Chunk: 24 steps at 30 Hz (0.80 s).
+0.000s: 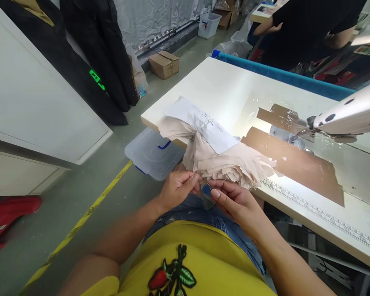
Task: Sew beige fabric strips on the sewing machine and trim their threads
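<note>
A bundle of beige fabric pieces [225, 164] lies at the table's near edge, gathered in at its middle. On top of it rests a creased white paper sheet [203, 123] with printed marks. Just in front of the bundle, my left hand [180, 187] is closed in a pinch. My right hand [231, 199] pinches close beside it, thumb against fingers. A thin cord [206, 181] runs between the fingertips of both hands; its ends are hidden.
A sewing machine [348, 113] stands on the white table [228, 78] at right, near brown cardboard pieces [290, 164]. A ruler strip [320, 213] follows the front edge. Below left is a lidded plastic box [151, 152]. A person in black [308, 28] sits beyond.
</note>
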{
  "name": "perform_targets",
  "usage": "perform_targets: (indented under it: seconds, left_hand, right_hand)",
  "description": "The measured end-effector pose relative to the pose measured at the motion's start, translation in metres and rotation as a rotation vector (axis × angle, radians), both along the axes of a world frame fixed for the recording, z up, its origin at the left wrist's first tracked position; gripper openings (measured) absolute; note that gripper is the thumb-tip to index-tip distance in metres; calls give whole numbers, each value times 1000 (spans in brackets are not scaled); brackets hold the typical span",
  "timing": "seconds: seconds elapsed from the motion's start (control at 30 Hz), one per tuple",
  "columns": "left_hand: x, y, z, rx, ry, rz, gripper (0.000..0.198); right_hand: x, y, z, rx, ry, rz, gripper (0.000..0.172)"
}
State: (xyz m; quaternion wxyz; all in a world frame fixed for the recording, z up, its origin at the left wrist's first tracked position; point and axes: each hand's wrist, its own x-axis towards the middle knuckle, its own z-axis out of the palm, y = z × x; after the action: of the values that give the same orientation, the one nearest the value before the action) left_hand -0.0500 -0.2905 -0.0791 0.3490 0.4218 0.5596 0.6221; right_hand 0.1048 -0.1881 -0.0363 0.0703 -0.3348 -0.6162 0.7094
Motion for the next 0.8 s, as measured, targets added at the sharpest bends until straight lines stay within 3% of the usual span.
perform_targets:
  seconds: [0.3, 0.8]
  left_hand:
    - [-3, -2, 4, 19, 180, -1, 32]
    - [-5, -4, 8, -8, 237, 11, 33]
  right_hand:
    - [-6, -12, -6, -184, -15, -158, 40]
    - [-25, -22, -12, -253, 118, -257, 34]
